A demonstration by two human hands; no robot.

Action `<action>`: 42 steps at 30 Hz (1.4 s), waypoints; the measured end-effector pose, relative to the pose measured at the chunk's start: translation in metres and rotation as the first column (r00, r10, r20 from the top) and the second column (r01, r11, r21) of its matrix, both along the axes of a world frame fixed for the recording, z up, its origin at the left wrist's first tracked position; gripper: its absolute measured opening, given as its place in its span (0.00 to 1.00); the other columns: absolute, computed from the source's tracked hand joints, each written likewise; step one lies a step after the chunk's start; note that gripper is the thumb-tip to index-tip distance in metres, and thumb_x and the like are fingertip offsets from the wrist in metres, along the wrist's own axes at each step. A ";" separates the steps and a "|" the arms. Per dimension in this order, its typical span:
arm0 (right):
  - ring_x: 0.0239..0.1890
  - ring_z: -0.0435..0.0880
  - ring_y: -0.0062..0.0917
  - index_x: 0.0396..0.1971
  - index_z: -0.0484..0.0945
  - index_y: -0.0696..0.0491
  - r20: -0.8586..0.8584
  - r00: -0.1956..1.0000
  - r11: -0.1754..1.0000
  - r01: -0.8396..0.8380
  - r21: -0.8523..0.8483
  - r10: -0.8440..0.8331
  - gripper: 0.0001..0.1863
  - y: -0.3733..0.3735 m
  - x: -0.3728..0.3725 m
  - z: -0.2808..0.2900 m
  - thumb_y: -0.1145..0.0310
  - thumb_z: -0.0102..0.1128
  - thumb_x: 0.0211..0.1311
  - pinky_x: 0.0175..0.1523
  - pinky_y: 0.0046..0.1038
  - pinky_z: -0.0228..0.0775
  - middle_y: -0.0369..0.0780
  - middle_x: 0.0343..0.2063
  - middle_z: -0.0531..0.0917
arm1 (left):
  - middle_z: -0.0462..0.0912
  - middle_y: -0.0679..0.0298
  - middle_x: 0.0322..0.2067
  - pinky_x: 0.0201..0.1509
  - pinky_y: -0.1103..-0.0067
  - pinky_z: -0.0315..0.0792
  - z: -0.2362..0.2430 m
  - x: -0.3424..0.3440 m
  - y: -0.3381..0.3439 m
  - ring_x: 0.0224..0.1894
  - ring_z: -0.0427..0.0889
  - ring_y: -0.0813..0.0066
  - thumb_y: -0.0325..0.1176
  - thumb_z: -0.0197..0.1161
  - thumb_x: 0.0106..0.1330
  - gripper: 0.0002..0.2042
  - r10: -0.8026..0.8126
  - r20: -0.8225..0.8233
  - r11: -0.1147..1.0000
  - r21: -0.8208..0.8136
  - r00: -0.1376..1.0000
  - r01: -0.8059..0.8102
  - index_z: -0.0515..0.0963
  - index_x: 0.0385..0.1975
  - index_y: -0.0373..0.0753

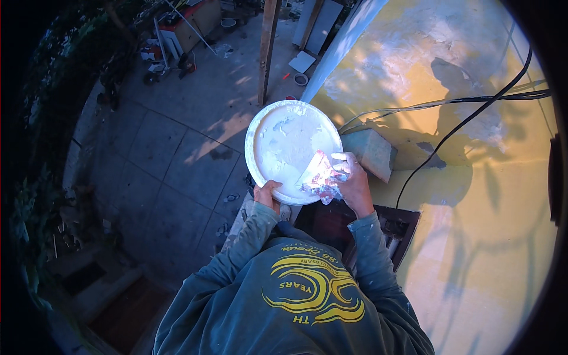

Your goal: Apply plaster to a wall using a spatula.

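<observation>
A round white bucket lid with a raised rim lies in front of me, its inner face smeared with white putty. My left hand grips its near left rim, thumb over the edge and the other fingers mostly hidden below. My right hand, flecked with white, is closed on a putty scraper at the lid's near right side. The scraper's broad blade is coated in white with reddish patches, and it overlaps the lid's putty. I cannot tell whether its edge touches the surface.
At my right is a yellow wall with whitish patches, where a block-like ledge juts out behind my right hand. Black cables hang across the wall. A wooden post stands beyond the lid. Paved ground lies far below.
</observation>
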State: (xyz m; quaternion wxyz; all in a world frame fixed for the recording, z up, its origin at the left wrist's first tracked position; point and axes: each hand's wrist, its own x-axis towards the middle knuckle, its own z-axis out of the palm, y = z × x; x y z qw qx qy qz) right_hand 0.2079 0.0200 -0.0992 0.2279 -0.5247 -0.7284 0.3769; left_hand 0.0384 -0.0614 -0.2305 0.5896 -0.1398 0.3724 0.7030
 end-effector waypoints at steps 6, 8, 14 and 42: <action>0.35 0.80 0.42 0.36 0.78 0.60 0.282 0.955 0.902 -0.199 0.382 0.091 0.13 0.018 -0.027 0.027 0.71 0.59 0.49 0.42 0.36 0.70 0.48 0.31 0.81 | 0.74 0.54 0.44 0.56 0.60 0.69 0.003 -0.004 -0.003 0.47 0.75 0.54 0.18 0.55 0.43 0.28 -0.016 0.033 0.999 0.031 0.999 0.015 0.66 0.51 0.34; 0.35 0.79 0.42 0.35 0.79 0.61 0.315 0.936 0.882 -0.278 0.381 0.159 0.13 0.018 -0.027 0.006 0.68 0.56 0.53 0.42 0.38 0.70 0.48 0.30 0.81 | 0.75 0.54 0.44 0.56 0.60 0.69 0.005 -0.005 -0.005 0.47 0.75 0.55 0.18 0.55 0.43 0.28 -0.030 0.029 0.998 0.055 0.999 0.028 0.66 0.51 0.34; 0.38 0.78 0.45 0.38 0.78 0.62 0.419 0.899 0.636 -0.399 0.661 0.128 0.14 0.020 -0.008 -0.037 0.67 0.56 0.57 0.43 0.41 0.70 0.51 0.32 0.80 | 0.77 0.56 0.44 0.53 0.64 0.71 0.001 -0.003 -0.007 0.47 0.76 0.58 0.18 0.55 0.44 0.27 -0.104 -0.089 0.981 0.154 0.991 0.117 0.68 0.50 0.34; 0.31 0.80 0.46 0.36 0.77 0.65 0.144 0.987 0.992 -0.085 0.095 0.071 0.16 0.074 -0.003 -0.019 0.66 0.59 0.55 0.37 0.37 0.70 0.55 0.30 0.80 | 0.82 0.55 0.34 0.42 0.72 0.75 0.018 -0.024 -0.028 0.35 0.81 0.64 0.22 0.56 0.45 0.20 -0.216 -0.309 0.935 0.209 0.926 0.288 0.75 0.42 0.29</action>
